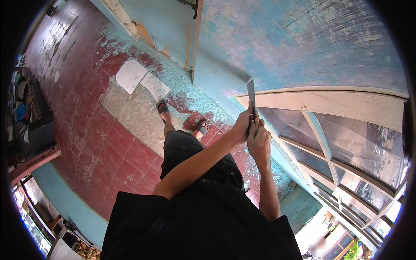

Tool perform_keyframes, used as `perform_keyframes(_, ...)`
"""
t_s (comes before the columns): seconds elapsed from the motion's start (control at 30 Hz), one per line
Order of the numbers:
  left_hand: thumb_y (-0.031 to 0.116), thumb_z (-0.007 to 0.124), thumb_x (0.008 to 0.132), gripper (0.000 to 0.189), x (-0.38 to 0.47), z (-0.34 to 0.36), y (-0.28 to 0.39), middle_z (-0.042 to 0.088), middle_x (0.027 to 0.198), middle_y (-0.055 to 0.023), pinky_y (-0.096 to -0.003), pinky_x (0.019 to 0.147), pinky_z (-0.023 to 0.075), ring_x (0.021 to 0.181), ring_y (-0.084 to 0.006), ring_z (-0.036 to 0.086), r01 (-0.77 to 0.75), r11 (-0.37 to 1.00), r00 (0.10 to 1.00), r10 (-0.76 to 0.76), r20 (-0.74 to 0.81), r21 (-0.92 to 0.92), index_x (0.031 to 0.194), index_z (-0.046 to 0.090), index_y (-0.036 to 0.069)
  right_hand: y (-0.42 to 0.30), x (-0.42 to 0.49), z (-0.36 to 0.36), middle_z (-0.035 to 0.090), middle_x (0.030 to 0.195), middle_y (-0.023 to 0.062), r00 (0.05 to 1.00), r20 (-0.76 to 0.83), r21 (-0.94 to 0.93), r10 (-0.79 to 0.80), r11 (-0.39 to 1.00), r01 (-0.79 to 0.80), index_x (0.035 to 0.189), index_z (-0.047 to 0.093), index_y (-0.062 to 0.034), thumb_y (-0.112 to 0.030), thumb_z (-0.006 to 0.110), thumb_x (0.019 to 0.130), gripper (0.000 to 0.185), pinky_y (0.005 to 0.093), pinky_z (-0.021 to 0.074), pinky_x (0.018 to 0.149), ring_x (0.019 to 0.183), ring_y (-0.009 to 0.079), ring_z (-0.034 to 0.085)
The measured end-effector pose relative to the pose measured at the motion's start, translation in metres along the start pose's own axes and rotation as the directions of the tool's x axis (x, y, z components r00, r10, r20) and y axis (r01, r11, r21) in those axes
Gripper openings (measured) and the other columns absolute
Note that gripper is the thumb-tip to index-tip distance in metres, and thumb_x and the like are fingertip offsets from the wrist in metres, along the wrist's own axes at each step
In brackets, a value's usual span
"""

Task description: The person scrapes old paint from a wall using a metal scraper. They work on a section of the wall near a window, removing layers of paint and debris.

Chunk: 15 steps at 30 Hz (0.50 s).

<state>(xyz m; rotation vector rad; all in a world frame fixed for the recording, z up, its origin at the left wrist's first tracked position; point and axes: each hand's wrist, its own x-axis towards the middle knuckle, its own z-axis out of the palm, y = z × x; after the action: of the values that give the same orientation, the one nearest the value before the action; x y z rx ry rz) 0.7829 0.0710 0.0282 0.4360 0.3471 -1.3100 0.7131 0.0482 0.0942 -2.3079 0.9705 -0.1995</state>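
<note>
Both my hands grip a metal scraper (251, 91) with a flat blade, its tip against or very close to the blue wall (234, 73). My left hand (244, 125) is nearer the blade, and my right hand (258, 138) holds the handle just beside it. Most of the handle is hidden by my fingers. Around the blade the wall has patchy blue and pale purple paint, with scratched, bare spots higher up.
A wooden window frame (344, 100) with glass panes adjoins the wall. Blue paint flakes (191, 87) litter the red tiled floor (120, 162) along the wall. Loose white tiles (131, 75) lie by my sandalled feet. Dark furniture (40, 131) stands at the far left.
</note>
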Motion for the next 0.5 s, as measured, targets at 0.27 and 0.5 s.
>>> perform_keyframes(0.27,0.050,0.038,0.091,0.048,0.017,-0.002,0.019,0.047,0.060,-0.0050,-0.0338,0.064,0.0439,0.061,-0.0208,0.050,-0.038,0.992,0.996,0.028,-0.079,-0.124,0.070,0.047,0.008,-0.006,0.013,0.006,0.051,0.052,0.0242,0.998,0.011,-0.095,-0.066,0.993,0.067,0.074,0.050,0.0059,-0.013,0.046,0.089,0.024,0.0434,0.0404,0.044,0.048,0.0386,0.055)
perform_keyframes(0.5,0.043,0.041,0.092,0.040,0.012,-0.002,0.025,0.041,0.058,-0.0004,-0.0292,0.064,0.0430,0.055,-0.0135,0.045,-0.014,0.987,0.997,0.002,-0.072,-0.158,0.071,0.047,0.009,-0.011,0.013,0.009,0.053,0.055,0.0241,0.998,0.045,-0.105,-0.041,0.993,0.045,0.079,0.052,0.0094,-0.012,0.046,0.089,0.024,0.0427,0.0403,0.043,0.049,0.0380,0.056)
